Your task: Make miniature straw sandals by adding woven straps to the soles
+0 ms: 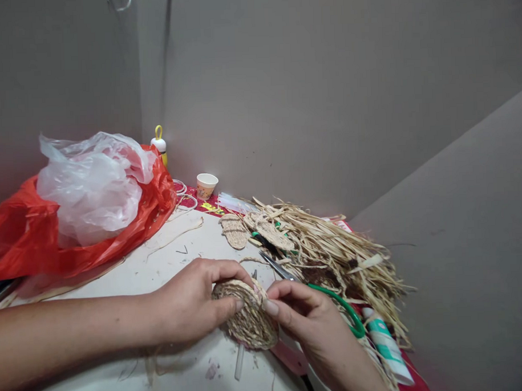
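My left hand [204, 297] grips a round coiled straw piece [250, 318] by its upper left side, thumb on the near face and fingers behind. At the upper right rim of this piece, my right hand [310, 313] pinches the straw edge between thumb and forefinger. Partly hidden under my right hand is a pink glue gun [287, 354], and a clear glue stick [239, 361] shows below the coil. Scissors with green handles [355, 323] lie just beyond my right hand, their blades [277, 266] pointing up and left.
Behind my hands lie two flat woven straw soles [233, 230] [268, 230] and a large straw bundle [331, 238]. A red plastic bag [26, 226] with clear plastic stands left. A paper cup [206, 187], a yellow-topped bottle [159, 145] and a green-white tube [388, 348] are around the board [169, 256].
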